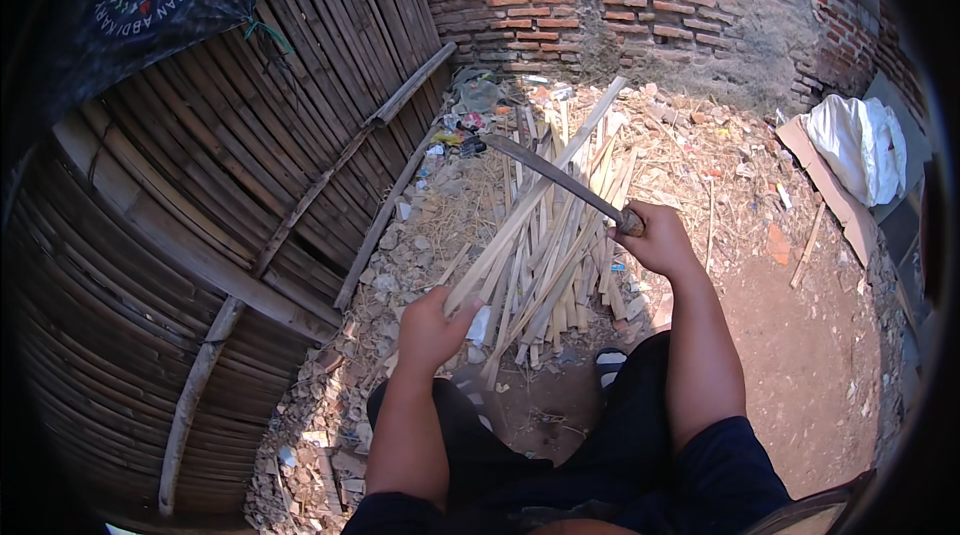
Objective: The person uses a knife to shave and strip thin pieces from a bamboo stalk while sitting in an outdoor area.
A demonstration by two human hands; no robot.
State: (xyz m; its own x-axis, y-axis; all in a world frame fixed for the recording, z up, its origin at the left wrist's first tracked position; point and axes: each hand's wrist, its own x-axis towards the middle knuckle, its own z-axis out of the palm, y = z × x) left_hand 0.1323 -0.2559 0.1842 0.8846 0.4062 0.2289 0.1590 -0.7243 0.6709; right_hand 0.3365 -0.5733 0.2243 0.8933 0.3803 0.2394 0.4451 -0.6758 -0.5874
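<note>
My left hand [432, 327] is closed round the near end of a long pale bamboo strip [535, 197], which slants up and away to the right. In my right hand [655, 238] is the handle of a machete [560, 178]. Its dark, slightly curved blade points to the far left and crosses over the strip; whether the two touch I cannot tell. Below both lies a loose pile of split bamboo strips [560, 275] on the ground, between my hands and beyond my feet.
A bamboo slat wall [330, 85] with pole rails rises on the left, a dark banner [150, 5] hung on it. A brick wall [520, 0] closes the far side. Rubble and litter cover the ground. White sacking [860, 150] and boards lie at the right.
</note>
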